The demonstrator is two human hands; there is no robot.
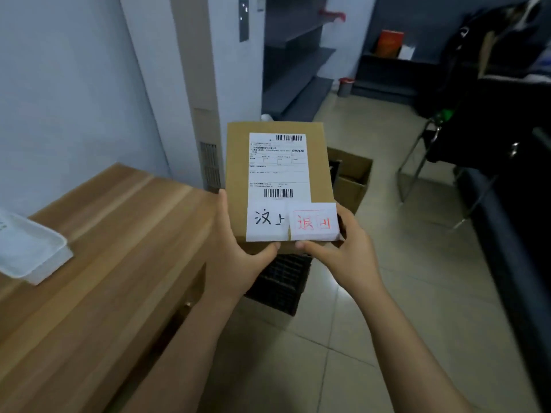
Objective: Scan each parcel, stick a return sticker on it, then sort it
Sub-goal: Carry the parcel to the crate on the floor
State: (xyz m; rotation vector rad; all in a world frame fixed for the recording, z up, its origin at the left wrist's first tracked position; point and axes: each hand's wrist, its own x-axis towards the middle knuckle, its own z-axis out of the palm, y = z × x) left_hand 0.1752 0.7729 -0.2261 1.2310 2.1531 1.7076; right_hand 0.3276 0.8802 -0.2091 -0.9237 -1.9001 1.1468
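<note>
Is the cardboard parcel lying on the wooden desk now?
No, the left hand and the right hand hold the cardboard parcel in the air, beside the wooden desk.

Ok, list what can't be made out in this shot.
1. Head view: fine print on the shipping label is too small and blurred.
2. Head view: the parcel and left hand cover much of the dark bin below.
3. Head view: the left frame edge cuts off the white tray.
</note>
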